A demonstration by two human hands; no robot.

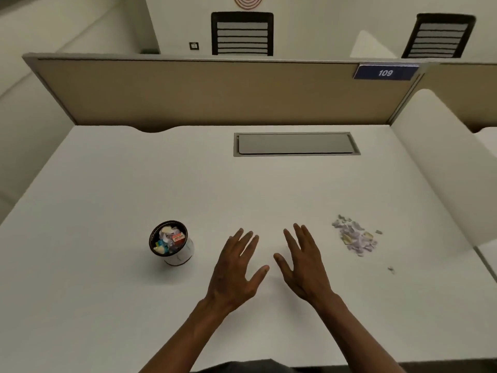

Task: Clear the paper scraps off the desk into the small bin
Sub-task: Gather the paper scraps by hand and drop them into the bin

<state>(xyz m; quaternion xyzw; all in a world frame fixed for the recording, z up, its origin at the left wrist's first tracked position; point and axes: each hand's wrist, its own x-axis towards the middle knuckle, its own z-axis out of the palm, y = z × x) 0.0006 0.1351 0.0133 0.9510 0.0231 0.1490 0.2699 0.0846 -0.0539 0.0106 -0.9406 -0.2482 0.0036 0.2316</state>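
White bench [134,184], partition behind. Small bin [171,243], part-filled, toward our near-left. Scrap pile [354,236] near the right edge, closer to our right hand [304,267] than left hand [236,270]. Both hands' fingers spread, empty.

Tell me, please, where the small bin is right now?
The small bin stands on the desk, left of the left hand, opposite the paper scraps.
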